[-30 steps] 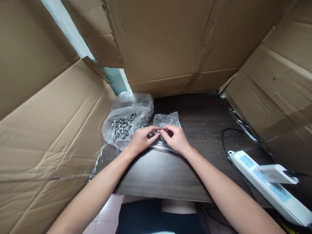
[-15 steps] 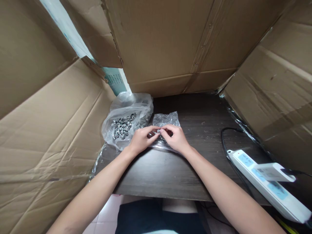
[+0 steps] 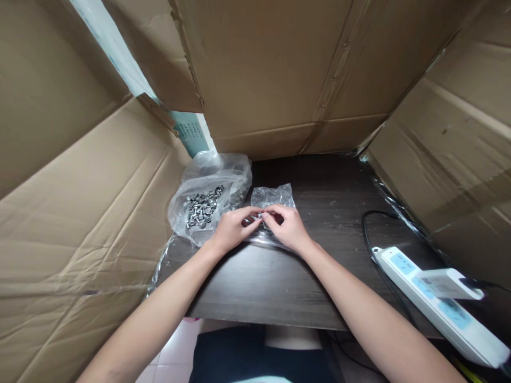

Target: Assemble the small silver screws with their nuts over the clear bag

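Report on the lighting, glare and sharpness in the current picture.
Head view: a pale sheen lies on the near part of the dark tabletop, while its far part is darker; head view: light glints off the metal parts in the plastic bag; head view: detail at the fingertips of the left hand and right hand is too small to make out.

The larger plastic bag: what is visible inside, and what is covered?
Inside the larger plastic bag is a heap of small metal fasteners. The top ones cover any beneath; the bag's cloudy wall veils the right side.
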Demonstrator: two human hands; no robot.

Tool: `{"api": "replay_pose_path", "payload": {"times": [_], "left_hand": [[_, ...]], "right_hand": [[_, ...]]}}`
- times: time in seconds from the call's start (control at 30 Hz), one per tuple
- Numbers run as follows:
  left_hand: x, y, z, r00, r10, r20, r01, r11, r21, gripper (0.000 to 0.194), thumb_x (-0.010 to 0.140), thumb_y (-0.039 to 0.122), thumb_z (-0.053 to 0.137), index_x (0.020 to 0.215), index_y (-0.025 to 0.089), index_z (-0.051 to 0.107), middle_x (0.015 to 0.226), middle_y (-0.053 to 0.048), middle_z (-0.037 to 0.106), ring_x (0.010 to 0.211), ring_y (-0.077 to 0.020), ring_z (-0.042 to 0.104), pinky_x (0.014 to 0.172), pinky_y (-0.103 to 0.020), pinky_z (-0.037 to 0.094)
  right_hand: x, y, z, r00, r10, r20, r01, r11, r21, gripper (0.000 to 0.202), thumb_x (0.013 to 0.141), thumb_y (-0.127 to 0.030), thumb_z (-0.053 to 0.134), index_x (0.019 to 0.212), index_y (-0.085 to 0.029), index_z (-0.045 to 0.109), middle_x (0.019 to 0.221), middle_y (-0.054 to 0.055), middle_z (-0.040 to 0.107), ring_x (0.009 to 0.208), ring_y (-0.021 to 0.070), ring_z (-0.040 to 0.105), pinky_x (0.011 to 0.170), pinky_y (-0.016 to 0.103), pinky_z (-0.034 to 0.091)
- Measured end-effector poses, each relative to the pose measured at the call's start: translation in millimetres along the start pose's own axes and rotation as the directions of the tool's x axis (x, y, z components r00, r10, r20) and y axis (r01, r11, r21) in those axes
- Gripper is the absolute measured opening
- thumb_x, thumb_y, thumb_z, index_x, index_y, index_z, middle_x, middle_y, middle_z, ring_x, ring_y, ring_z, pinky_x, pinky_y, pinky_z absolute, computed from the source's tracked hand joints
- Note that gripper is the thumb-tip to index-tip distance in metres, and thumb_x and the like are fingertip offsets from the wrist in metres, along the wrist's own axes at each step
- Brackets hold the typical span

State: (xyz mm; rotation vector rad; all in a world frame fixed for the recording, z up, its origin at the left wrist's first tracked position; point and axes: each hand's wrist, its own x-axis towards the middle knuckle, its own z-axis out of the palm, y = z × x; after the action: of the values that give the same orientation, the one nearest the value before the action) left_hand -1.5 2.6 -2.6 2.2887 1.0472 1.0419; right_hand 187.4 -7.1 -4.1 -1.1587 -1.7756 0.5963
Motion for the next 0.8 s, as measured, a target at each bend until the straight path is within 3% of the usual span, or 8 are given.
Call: {"api": "replay_pose_path", "payload": {"times": [0.8], "left_hand": [[1.3, 1.9, 0.6, 0.999, -0.003, -0.039, 0.003, 1.0, -0.01, 0.02, 0.091, 0.022, 0.066, 0.11, 0.018, 0.071, 0.094, -0.003, 0.078, 0.076, -0.0125, 0.073, 0.067, -0.018, 0.059]], "right_hand": [[-0.7, -0.9, 0.6, 1.0, -0.023, 0.017, 0.022, 1.0, 0.018, 0.011, 0.089, -0.024, 0.06, 0.086, -0.019, 0.07, 0.07, 0.001, 0.06, 0.061, 0.0143, 0.054, 0.059, 0.027, 0.044]]}}
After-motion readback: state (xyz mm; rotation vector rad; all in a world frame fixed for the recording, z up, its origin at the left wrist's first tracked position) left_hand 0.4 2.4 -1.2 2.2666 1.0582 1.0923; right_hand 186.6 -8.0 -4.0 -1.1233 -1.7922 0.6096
